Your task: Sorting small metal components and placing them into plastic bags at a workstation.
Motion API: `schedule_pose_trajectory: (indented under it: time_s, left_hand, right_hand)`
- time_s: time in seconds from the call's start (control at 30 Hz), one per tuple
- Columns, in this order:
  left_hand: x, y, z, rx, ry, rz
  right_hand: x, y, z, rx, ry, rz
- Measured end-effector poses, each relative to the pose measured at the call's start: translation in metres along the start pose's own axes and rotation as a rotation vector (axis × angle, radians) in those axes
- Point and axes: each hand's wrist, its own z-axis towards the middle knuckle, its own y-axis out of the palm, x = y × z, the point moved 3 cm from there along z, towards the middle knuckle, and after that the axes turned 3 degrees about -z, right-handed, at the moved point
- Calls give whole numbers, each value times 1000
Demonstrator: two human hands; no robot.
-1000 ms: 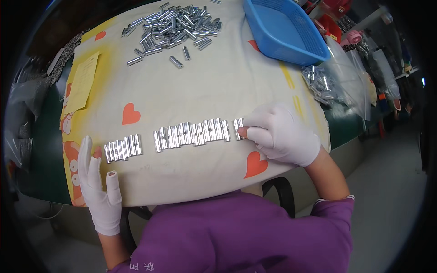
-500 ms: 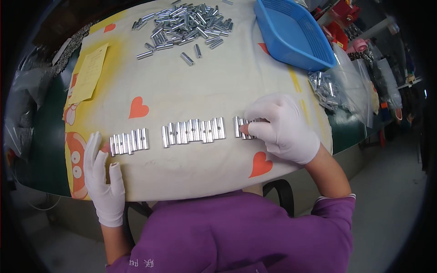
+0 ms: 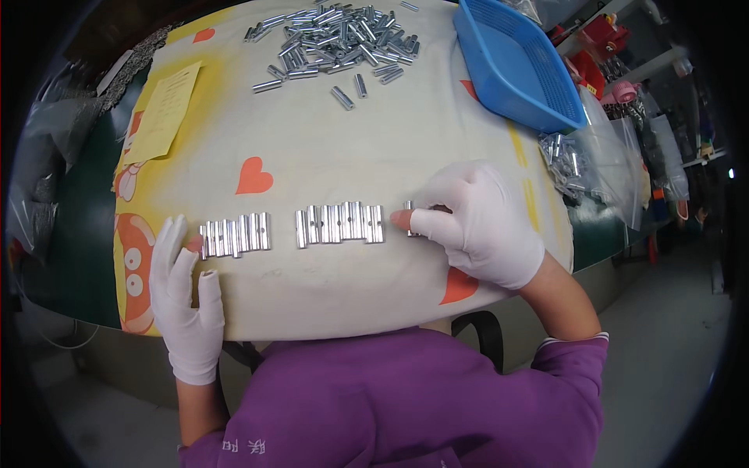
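Note:
My left hand (image 3: 187,300), in a white glove with bare fingertips, rests with fingers spread at the left end of a row of short shiny metal tubes (image 3: 236,235). A second row of tubes (image 3: 340,224), some showing a small side hole, lies in the middle. Just right of it, my right hand (image 3: 476,226), gloved alike, is curled with its bare fingertip at a metal tube (image 3: 409,217). The glove hides most of that tube and whatever lies beneath the hand. A loose pile of similar tubes (image 3: 335,39) is spread at the far side.
A blue plastic basket (image 3: 519,62) stands at the far right, beside a clear bag of metal parts (image 3: 566,168). A yellow paper sheet (image 3: 162,113) lies at the left on the heart-patterned cloth (image 3: 328,148). Red bins (image 3: 605,39) stand beyond the table's right edge.
My right hand has shifted left over the cloth, toward the middle row, whose right end now reaches less far. The view has shifted slightly; my left hand keeps its place beside the left row.

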Motion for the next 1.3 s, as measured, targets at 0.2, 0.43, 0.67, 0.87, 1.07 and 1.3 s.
schedule_pose_trajectory:
  time_s: [0.2, 0.43, 0.67, 0.87, 1.07, 1.3]
  left_hand:
    - [0, 1, 1, 10, 7, -1]
    - [-1, -1, -1, 20, 1, -20]
    - [-2, -2, -1, 39, 15, -20]
    - [-1, -2, 1, 35, 4, -24]
    - [-2, -4, 0, 47, 4, -55]
    - [-2, -4, 1, 56, 12, -63]
  right_hand:
    - [-9, 14, 8, -116, -30, -67]
    - [-16, 9, 25, -139, 7, -57]
    - [-16, 10, 28, -44, -40, -69]
    - [-27, 20, 44, -214, -31, -100]
    - [-22, 11, 49, -56, -57, -32]
    - [-36, 31, 62, -152, -112, -93]
